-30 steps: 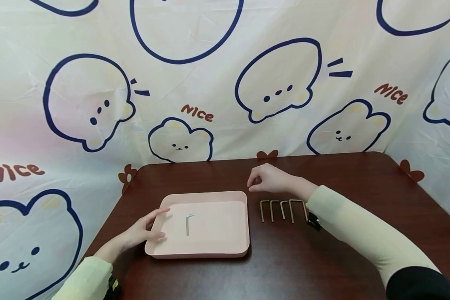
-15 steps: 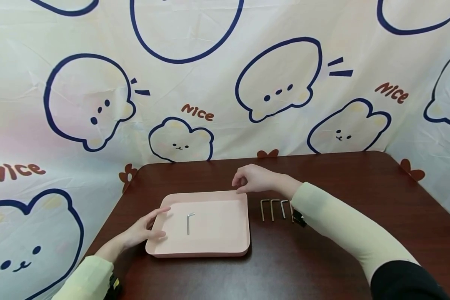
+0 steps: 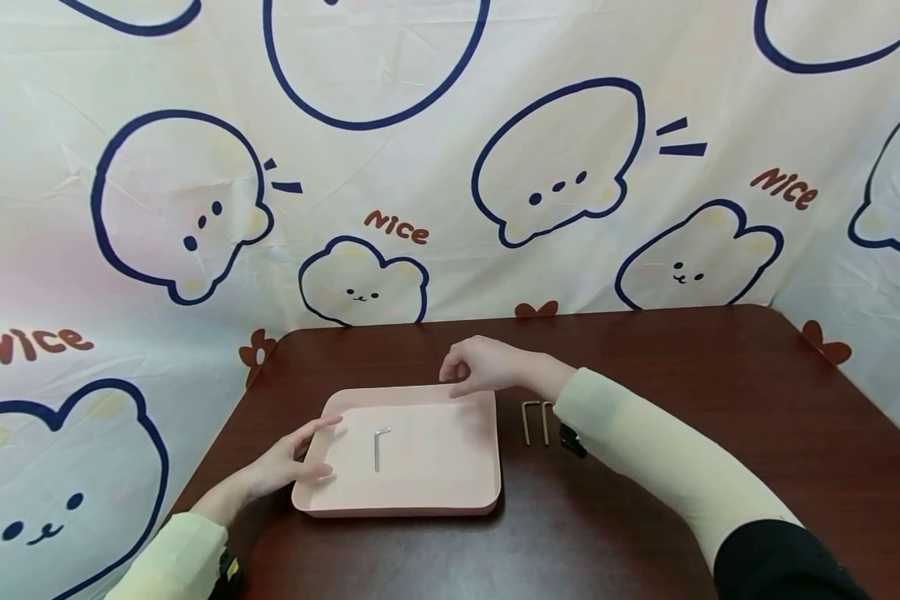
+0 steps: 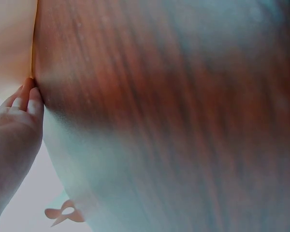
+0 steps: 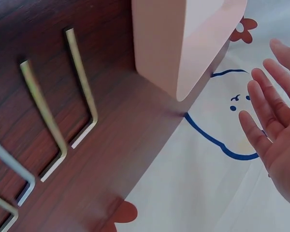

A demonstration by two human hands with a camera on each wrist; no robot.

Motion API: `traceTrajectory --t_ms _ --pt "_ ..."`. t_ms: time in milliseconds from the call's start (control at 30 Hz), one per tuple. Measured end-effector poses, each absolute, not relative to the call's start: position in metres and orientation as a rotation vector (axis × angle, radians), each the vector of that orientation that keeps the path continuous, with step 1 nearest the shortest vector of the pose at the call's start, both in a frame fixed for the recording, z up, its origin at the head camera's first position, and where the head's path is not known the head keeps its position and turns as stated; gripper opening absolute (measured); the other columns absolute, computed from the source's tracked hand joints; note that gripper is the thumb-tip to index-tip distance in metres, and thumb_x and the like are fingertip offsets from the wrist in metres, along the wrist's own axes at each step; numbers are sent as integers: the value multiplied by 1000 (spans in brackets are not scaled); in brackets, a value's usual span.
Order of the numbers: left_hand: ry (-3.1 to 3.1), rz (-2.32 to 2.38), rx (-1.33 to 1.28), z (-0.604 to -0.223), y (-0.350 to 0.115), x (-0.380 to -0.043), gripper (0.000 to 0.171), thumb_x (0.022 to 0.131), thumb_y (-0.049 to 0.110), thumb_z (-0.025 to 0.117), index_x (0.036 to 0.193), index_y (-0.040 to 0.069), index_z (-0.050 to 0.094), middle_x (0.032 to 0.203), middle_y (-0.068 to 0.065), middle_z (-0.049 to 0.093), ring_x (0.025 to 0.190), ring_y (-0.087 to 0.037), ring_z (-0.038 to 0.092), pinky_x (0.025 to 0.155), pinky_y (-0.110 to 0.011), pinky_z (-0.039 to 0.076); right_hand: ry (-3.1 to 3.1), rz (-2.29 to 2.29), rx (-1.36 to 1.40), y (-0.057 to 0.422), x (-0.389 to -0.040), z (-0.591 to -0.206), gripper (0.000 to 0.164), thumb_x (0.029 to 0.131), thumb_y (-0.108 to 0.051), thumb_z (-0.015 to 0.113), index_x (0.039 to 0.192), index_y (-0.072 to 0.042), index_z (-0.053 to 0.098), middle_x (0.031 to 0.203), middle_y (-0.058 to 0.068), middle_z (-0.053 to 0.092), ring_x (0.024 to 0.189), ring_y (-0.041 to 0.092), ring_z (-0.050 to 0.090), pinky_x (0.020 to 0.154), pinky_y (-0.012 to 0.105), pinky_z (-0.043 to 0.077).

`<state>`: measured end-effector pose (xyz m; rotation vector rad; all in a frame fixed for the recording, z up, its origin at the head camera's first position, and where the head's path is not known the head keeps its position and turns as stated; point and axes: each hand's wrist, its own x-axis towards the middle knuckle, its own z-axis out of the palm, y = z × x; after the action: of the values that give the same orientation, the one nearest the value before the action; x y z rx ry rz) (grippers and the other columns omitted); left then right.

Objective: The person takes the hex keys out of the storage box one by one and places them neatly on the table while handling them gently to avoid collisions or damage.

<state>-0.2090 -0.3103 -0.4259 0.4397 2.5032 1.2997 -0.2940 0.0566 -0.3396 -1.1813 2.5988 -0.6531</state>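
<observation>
A shallow pink tray (image 3: 435, 450) lies on the table with one L-shaped hex key (image 3: 377, 450) inside, left of its middle. My left hand (image 3: 277, 467) holds the tray's left side, thumb and forefinger reaching over the rim. In the left wrist view other fingers (image 4: 35, 99) touch the tray's edge (image 4: 12, 43). Above the tray's far right rim is my right hand (image 3: 487, 364), fingers loosely bent, with nothing seen between them. To the tray's right more hex keys (image 3: 526, 423) lie in a row, partly hidden by the right sleeve; several hex keys (image 5: 82, 77) show in the right wrist view.
The dark brown wooden table (image 3: 390, 554) reaches back to a cloth backdrop (image 3: 450, 183) printed with bear outlines. A side cloth (image 3: 870, 333) hangs at the right. The right forearm's sleeve (image 3: 667, 450) stretches across the table's right half.
My right hand has moved left from above the row of hex keys to the tray's far right rim, its sleeve now covering more keys. The left hand and tray stay put.
</observation>
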Motion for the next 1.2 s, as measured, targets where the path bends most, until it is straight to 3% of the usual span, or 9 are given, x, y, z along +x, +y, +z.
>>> traceTrajectory --t_ms 667,967,1200 --pt "2504 1304 444 -427 -311 -209 77 84 14 76 148 7 36 151 -27 27 134 -44 31 101 -59 28 2568 -647 -1208 18 -295 -341 21 85 -21 77 104 -16 73 91 -8 63 82 10 56 75 21 46" --pt "2490 1315 434 -426 -311 -209 77 83 14 76 149 8 36 152 -26 25 136 -45 27 103 -61 25 2536 -660 -1211 6 -293 -346 29 85 -22 78 111 -11 73 104 1 66 90 14 54 78 22 45" --pt "2483 1312 423 -426 -311 -209 77 84 14 76 149 8 35 151 -27 26 134 -44 30 102 -61 26 2499 -700 -1192 -5 -292 -350 28 84 -19 78 111 -9 73 105 0 67 96 19 57 78 22 46"
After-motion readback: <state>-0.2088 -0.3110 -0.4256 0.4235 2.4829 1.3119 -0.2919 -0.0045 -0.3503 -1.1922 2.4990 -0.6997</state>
